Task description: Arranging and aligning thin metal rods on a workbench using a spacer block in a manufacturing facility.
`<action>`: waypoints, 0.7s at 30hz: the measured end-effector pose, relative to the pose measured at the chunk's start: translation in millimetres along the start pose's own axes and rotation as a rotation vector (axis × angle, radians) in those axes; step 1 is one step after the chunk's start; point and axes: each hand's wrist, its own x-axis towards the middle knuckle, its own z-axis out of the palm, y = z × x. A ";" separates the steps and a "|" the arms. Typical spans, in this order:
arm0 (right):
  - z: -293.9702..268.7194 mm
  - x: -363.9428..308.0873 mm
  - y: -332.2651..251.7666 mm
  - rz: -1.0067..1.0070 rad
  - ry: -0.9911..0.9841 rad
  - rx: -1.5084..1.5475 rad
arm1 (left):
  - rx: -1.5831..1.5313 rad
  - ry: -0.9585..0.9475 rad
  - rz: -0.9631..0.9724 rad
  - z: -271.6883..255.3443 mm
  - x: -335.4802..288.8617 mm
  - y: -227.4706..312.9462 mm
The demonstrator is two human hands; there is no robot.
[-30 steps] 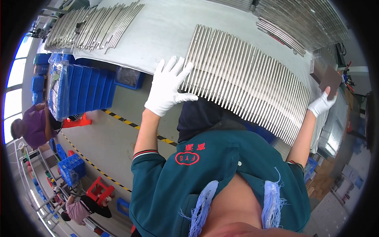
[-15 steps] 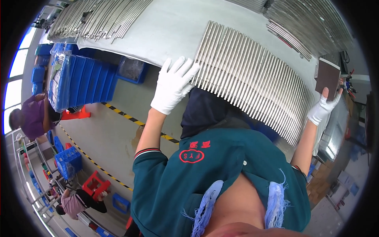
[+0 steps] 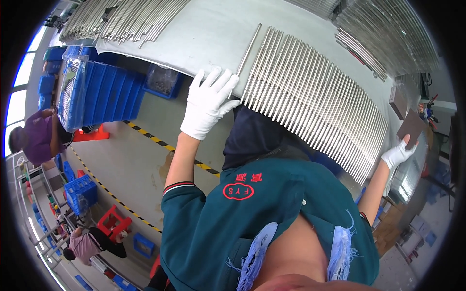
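Observation:
A long row of thin metal rods (image 3: 318, 99) lies side by side on the white-covered table (image 3: 204, 41), their near ends along its edge. One single metal rod (image 3: 250, 48) lies apart, just left of the row. My left hand (image 3: 206, 106), in a white glove with bare wrist, is at the table edge, fingers spread, its fingertips at the near end of that single rod. At the right, my right hand (image 3: 397, 154), gloved but with bare fingertips showing, grips the near corner of a flat dark-brown rectangular sheet (image 3: 411, 127).
A brown block (image 3: 398, 102) lies beyond the row's right end. More rods (image 3: 121, 22) lie at the far left, with stacked rods (image 3: 388, 36) at the far right. Blue crates (image 3: 104, 92) stand left of the table. Two people sit farther left, one on a red stool (image 3: 114, 222).
The leftmost rod now lies apart from the row, to its left. My right hand has closed on the brown sheet and drawn it right and nearer, uncovering the brown block.

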 end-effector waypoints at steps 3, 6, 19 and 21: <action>-0.8 -3.2 -8.1 -0.034 0.017 -0.067 | -0.019 0.025 0.034 5.7 -2.9 4.0; 1.1 -5.5 -12.0 -0.045 0.020 -0.064 | -0.055 -0.026 0.076 7.1 0.6 10.1; -1.2 -8.7 -17.5 -0.109 0.056 -0.066 | 0.045 0.023 -0.020 -4.7 -5.0 -10.2; -1.2 -6.9 -28.4 -0.139 0.013 -0.073 | 0.040 0.074 -0.008 0.0 -8.0 -13.0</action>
